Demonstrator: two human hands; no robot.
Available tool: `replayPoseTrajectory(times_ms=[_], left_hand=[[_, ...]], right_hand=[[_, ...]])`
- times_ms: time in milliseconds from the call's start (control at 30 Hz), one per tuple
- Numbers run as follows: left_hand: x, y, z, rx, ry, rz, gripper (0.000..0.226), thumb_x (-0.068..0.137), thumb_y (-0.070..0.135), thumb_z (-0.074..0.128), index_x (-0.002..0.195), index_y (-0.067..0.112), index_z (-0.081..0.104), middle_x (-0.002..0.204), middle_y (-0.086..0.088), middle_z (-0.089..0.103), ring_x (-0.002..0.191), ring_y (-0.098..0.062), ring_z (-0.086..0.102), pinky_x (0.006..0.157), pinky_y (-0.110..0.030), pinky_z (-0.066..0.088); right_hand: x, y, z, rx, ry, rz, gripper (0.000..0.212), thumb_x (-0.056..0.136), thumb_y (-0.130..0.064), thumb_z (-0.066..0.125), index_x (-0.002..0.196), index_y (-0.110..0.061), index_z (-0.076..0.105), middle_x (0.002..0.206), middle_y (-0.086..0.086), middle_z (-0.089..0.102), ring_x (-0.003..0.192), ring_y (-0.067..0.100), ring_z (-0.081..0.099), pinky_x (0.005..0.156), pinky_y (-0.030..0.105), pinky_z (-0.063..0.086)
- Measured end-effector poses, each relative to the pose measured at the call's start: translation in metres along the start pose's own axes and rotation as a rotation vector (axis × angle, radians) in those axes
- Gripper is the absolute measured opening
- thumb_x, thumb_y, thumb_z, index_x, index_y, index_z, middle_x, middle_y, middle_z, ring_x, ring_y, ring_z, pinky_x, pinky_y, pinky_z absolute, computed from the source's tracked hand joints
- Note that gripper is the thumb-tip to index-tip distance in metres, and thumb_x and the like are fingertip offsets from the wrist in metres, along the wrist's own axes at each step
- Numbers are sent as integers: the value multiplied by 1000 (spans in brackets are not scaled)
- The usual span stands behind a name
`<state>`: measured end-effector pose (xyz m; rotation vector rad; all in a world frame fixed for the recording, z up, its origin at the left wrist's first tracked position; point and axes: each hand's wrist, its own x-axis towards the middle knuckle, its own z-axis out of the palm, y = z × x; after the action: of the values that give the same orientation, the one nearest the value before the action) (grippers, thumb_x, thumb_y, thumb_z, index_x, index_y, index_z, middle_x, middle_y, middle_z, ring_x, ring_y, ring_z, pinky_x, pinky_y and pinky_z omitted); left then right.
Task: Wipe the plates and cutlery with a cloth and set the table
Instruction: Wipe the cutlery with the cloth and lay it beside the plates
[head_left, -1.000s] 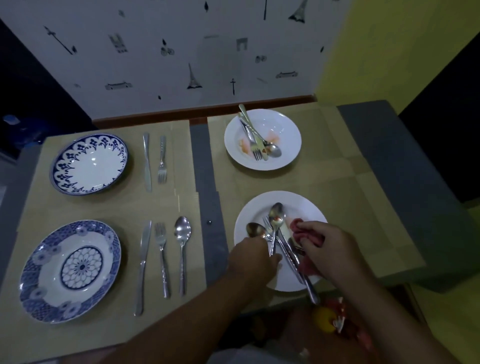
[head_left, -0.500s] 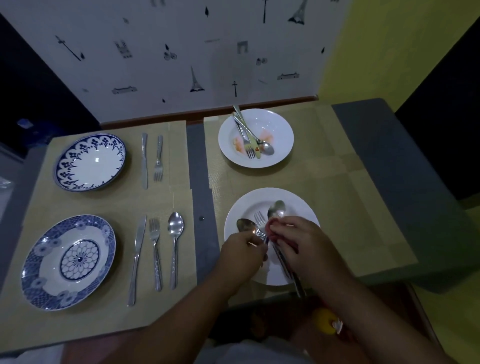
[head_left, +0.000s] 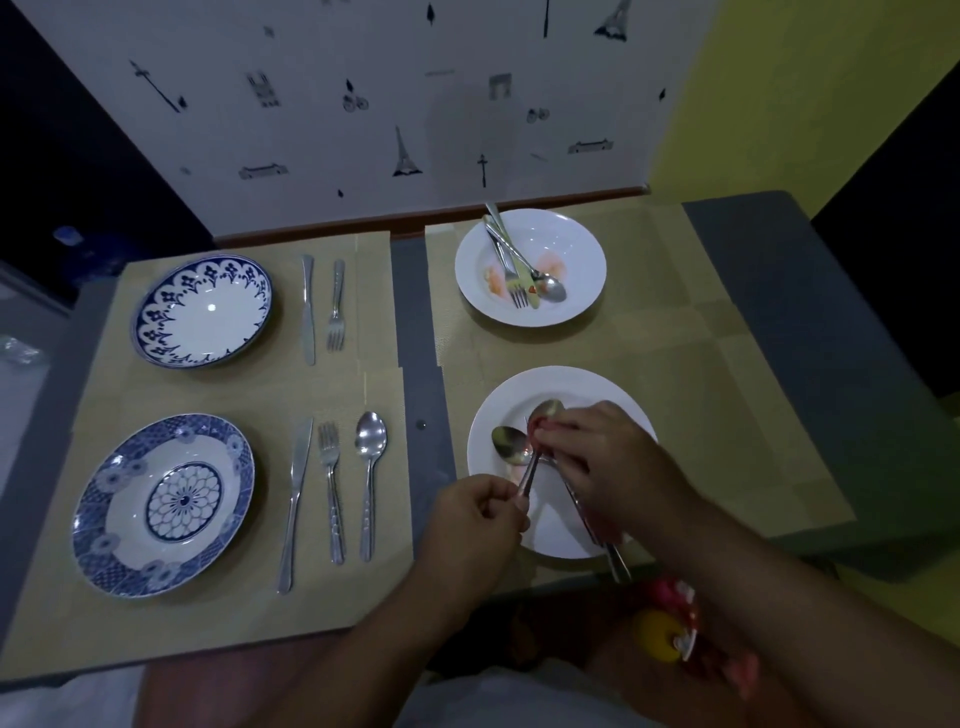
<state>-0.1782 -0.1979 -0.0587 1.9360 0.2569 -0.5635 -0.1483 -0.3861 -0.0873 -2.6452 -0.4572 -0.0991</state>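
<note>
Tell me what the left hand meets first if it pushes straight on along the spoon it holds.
Probably the red cloth pinched by the right hand, right beside the bowl of the spoon above the white plate; depth is unclear.

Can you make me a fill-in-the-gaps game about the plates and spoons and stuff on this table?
1. The left hand holds a ___ by its handle.
2. The right hand holds a pink ___ over the near white plate.
3. Beside the far blue plate lie a knife and a ___.
4. Beside the near blue plate lie ___ pieces of cutlery.

Missing words: spoon, cloth, fork, three.
</note>
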Motion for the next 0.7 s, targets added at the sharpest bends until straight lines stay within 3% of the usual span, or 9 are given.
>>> replayPoseTrajectory(times_ms=[100,267,367,433,500,600,700], left_hand=[[0,-3,-7,5,-5,5,11,95,18,64,89,17,74,78,2,73,76,-9,68,72,-25,57],[11,-8,-17,-87,-25,-81,16,99,13,54,104,11,69,85,-4,72,76,-13,67,76,-32,59],[15,-5,-22,-71,-25,-109,20,102,13,45,110,16,64,97,-6,67,81,-14,63,64,-25,52],[16,-2,-26,-72,-49,-121,21,104,19,42,109,20,62,102,-2,64,88,-13,61,68,-25,52],[18,0,-30,-84,-65,-112,21,105,27,41,107,22,61,101,3,62,91,-10,58,73,-26,50],[22,1,-35,-95,-87,-98,23,105,29,42,108,21,63,97,6,63,88,-6,58,68,-23,45],[24,-2,-38,-26,-95,-54,30,107,23,38,106,15,66,86,2,66,70,-9,57,64,-23,45]], right_hand=[[21,18,0,-20,26,102,31,76,-6,72,104,-20,77,107,0,72,94,25,60,85,29,44],[29,14,-13,118,127,293,29,86,-10,67,113,-19,73,109,-3,71,98,15,62,90,33,53],[19,-2,-14,214,119,362,32,87,-13,70,118,-20,71,113,-6,70,98,2,58,91,7,39],[12,-14,-9,238,100,389,33,87,-18,71,120,-24,70,117,-9,67,102,-1,54,90,0,31],[6,-27,-5,276,68,408,34,88,-22,72,122,-25,70,121,-11,64,108,-1,52,96,7,33],[1,-45,-4,358,81,385,33,86,-25,74,118,-26,72,120,-14,67,111,-1,56,104,28,45],[-2,-57,-4,354,105,343,30,86,-24,73,116,-28,71,107,-18,67,103,3,59,94,33,52]])
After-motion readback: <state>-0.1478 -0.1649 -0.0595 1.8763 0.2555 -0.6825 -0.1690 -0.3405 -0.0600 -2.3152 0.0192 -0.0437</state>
